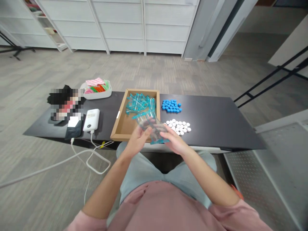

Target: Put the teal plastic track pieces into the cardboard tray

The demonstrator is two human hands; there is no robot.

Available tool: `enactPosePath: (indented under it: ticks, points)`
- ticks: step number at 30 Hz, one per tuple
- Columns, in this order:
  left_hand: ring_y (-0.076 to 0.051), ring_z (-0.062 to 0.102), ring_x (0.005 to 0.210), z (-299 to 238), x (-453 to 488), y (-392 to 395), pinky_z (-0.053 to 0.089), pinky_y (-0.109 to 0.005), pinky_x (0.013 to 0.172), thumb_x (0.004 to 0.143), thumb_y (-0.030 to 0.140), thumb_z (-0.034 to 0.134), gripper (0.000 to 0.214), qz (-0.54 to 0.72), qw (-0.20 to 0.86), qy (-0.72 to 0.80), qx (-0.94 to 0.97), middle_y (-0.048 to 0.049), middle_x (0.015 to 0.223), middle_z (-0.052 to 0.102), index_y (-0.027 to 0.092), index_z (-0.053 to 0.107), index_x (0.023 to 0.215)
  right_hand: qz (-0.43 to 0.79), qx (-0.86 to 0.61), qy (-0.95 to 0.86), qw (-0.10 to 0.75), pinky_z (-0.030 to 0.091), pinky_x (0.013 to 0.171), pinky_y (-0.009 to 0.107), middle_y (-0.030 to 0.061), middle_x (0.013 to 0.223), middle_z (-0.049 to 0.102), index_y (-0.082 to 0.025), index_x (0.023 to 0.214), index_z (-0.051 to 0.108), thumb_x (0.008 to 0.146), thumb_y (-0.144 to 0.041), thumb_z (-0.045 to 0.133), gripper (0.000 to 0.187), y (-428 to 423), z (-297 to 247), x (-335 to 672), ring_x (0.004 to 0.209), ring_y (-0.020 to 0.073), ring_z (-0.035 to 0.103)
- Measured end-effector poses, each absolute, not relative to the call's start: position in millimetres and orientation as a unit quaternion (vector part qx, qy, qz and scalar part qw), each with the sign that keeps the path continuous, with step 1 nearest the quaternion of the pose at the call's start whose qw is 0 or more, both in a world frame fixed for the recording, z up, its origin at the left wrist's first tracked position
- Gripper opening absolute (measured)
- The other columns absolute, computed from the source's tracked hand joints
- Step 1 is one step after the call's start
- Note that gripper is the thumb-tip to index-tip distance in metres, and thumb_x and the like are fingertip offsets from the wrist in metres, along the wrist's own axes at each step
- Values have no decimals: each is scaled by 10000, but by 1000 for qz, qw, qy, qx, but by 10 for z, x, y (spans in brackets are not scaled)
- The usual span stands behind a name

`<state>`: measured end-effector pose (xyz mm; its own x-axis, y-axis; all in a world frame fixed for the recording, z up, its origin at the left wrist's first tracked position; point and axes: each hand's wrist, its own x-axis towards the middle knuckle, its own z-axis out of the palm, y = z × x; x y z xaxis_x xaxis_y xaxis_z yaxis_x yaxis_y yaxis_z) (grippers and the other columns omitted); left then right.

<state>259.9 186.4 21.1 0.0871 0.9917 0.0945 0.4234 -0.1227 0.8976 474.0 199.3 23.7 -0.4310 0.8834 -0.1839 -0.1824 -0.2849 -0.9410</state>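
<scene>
At the near edge of the long black worktop [216, 122], a bundle of clear, blue-tinted plastic tubes [151, 126] is held between both hands. The tubes are slender and see-through, lying roughly parallel and tilted, with their far ends over the near right corner of the shallow brown cardboard tray [120, 123]. The bundle is blurred, so the count of tubes cannot be told. The left hand [139, 138] is closed around the bundle from the left, fingers curled over it. The right hand [174, 141] is closed on the bundle from the right, fingers lying under and along the tubes.

More tubes of the same kind are heaped loosely in the far part of the tray [141, 102]. Just right of the tray, a cluster of small blue hexagonal caps [171, 106] is laid out flat; nearer the person, a cluster of small white hexagonal caps [179, 126] is seen, close beside the right hand. A white power bank [91, 119] with its cable lies left of the tray.
</scene>
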Motion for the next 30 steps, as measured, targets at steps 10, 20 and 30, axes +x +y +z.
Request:
enactPosePath:
  ticks: [10,20,30]
  points:
    - [-343,718,1421,62,2144,1722,593,-638,1252,1206,599,384,563,408,295,633,588,-144,1481,761,413,560,1708,467,-457,-643,399,564,1277,645,-5,1447,797,-599,1488,765,1082,-692,616,443,2488,257,4564,1287,382,750]
    - [-369,622,1488,36,1924,1928,476,-586,1375,1185,371,445,780,328,198,628,677,-192,1517,640,416,282,1947,252,-540,-759,262,367,1390,744,169,1638,654,-316,1583,739,1069,-541,625,572,4020,119,4011,1592,429,539]
    - [-353,554,1507,166,1826,3012,397,-577,1360,1110,216,577,723,285,123,616,724,-183,1557,606,254,525,1830,186,-555,-763,274,375,1333,840,172,1585,689,-454,1384,816,1025,-696,582,493,3124,41,5085,1635,499,541]
